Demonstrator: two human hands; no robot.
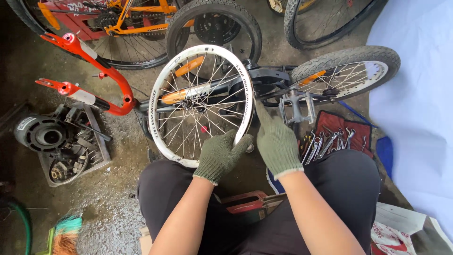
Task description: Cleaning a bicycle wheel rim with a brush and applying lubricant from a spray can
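I wear green knit gloves on both hands. My left hand (221,155) grips the lower right edge of a bare white bicycle rim (158,99) with spokes and orange reflectors. My right hand (276,140) rests against the same rim's right side, index finger pointing up along it. The rim stands upright in front of my knees, beside a small black bicycle frame (264,78) lying on the ground, whose other wheel (347,68) still carries a tyre. A metal pedal (296,107) sits just above my right hand.
A red pouch of wrenches (337,134) lies right of my hands. Orange handlebars (94,71) lie left, with a tray of greasy parts (66,146) below them. An orange bicycle (132,23) and loose tyres stand behind. White sheeting (415,104) covers the right side.
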